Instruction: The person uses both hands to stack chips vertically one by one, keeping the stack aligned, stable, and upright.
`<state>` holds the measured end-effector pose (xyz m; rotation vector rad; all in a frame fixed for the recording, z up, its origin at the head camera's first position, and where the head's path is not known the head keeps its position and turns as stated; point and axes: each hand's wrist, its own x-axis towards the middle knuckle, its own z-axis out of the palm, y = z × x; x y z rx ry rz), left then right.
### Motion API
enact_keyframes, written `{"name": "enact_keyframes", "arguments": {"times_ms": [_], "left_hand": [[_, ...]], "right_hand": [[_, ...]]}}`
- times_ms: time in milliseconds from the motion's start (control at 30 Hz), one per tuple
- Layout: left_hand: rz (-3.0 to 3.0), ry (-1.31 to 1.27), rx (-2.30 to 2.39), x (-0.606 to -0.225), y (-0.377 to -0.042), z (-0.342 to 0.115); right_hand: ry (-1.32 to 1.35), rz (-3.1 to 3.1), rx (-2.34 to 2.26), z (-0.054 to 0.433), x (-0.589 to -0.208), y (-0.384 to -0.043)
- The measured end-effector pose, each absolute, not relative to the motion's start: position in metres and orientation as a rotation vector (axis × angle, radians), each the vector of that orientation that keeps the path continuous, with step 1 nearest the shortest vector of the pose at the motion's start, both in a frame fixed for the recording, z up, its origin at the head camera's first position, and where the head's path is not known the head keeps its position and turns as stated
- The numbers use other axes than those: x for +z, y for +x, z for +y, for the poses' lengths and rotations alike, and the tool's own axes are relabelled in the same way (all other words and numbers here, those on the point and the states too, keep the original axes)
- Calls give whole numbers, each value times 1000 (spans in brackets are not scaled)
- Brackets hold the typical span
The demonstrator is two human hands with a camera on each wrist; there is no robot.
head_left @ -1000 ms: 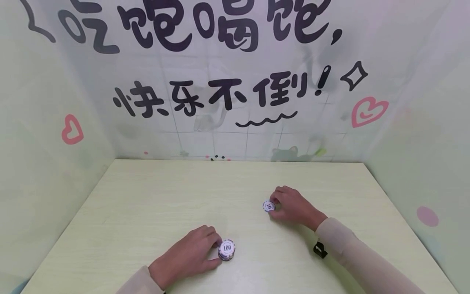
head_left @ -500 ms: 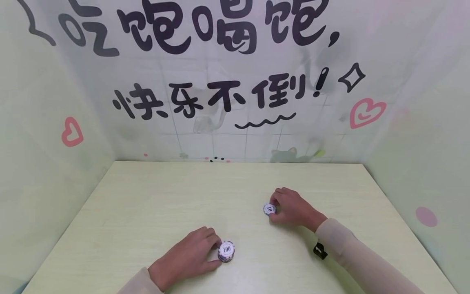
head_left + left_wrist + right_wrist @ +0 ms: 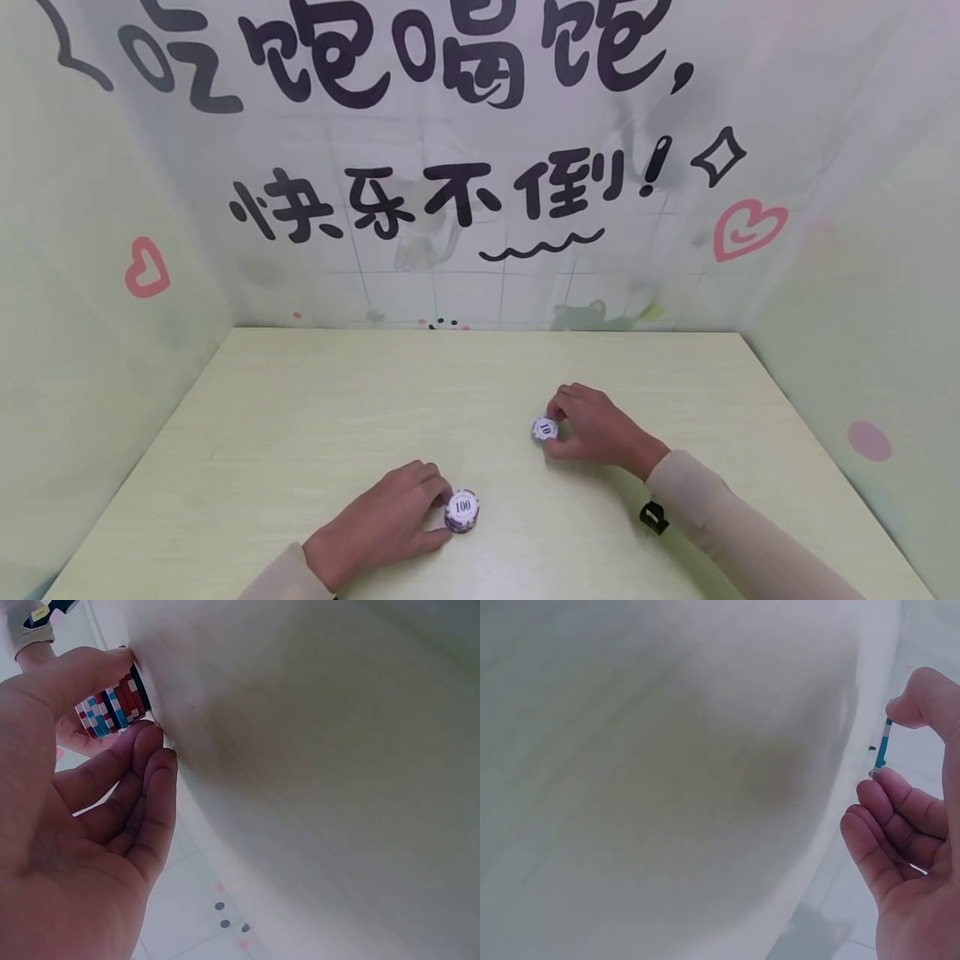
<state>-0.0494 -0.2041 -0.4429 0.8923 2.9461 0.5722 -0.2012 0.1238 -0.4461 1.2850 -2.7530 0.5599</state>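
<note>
A stack of poker chips (image 3: 461, 511) stands on the table, its top chip marked 100. My left hand (image 3: 384, 521) holds the near-left side of the stack between thumb and fingers. In the left wrist view the stack (image 3: 112, 706) shows red, blue, white and dark edges. Farther back and to the right, my right hand (image 3: 600, 429) pinches a single poker chip (image 3: 545, 428) marked 10. Seen edge-on in the right wrist view, this chip (image 3: 883, 750) is blue and white, held above the table between thumb and fingertips.
The pale wooden table (image 3: 315, 400) has printed walls at its back and both sides. A black strap piece (image 3: 654, 517) shows beneath the right sleeve (image 3: 720, 500). The back wall (image 3: 450, 292) stands behind the table's far edge.
The right hand has shifted slightly left with the 10 chip, which has turned a little. The left hand and the stack have stayed in place.
</note>
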Motion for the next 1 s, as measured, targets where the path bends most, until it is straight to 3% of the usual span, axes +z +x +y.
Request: {"name": "enact_keyframes", "arguments": {"times_ms": [1000], "left_hand": [[2941, 892, 596, -442, -48, -205]], "right_hand": [[1421, -2632, 623, 107, -440, -175]]}}
